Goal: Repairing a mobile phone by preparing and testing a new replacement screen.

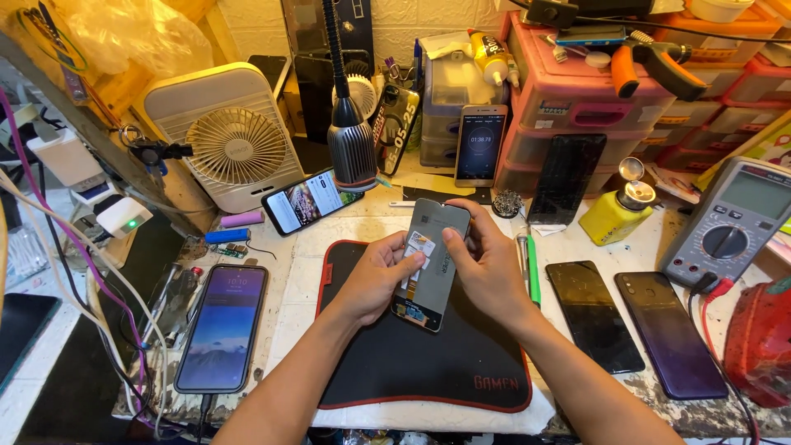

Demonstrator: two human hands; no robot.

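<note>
Head view: both hands meet over a black work mat point(428, 363) and hold a phone display panel point(431, 262) back side up, its grey metal back facing the camera. The left hand point(375, 276) clamps the panel's left edge, thumb pressed on the small white sticker near the panel's middle, the other fingers curled underneath. The right hand point(488, 264) clamps the right edge, thumb lying on the back just right of that sticker, fingers wrapped round the upper right corner. The panel sits tilted between the two thumbs, its lower end just past the left fingertips and raised above the mat.

Left of the left hand, well apart, a lit smartphone point(221, 328) lies on the bench with a cable at its bottom. Right of the right hand lie two dark phones point(593, 315) side by side, and a green-handled tool point(532, 272) lies just beside the right wrist. Beyond the fingertips stand a gooseneck lamp point(351, 140), a white desk fan point(235, 144), an upright phone showing a timer point(480, 144) and a yellow solvent bottle point(616, 214). A multimeter point(733, 222) sits far right.
</note>
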